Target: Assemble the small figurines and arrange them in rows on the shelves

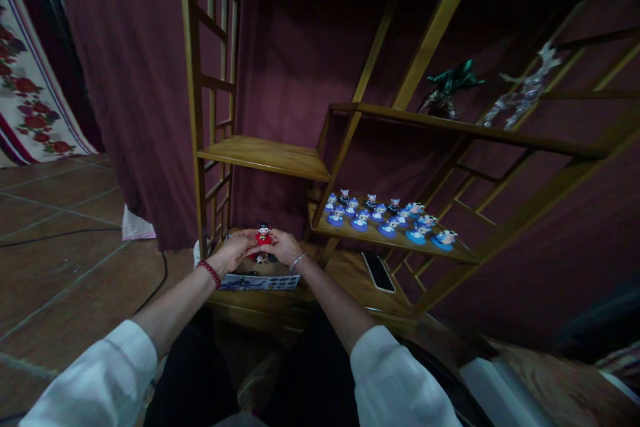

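Note:
A small red figurine with black hair [263, 233] is held upright between both hands, above an open cardboard box [260, 281] with a printed side. My left hand [238, 251], a red bead bracelet at its wrist, has its fingers closed on the figurine's left side. From the right, my right hand [284, 249], with a silver bracelet, grips the same figurine. Just below the fingers, another small dark figurine [262, 258] shows at the box; the rest of the box's inside is hard to make out.
Several blue and white figurines [361, 220] stand on a low shelf [453, 251] at the right. A phone [379, 272] lies on the bottom board. Above are a bare wooden shelf [265, 155] and a green ornament [450, 88]. A wooden post [193, 100] rises at the left.

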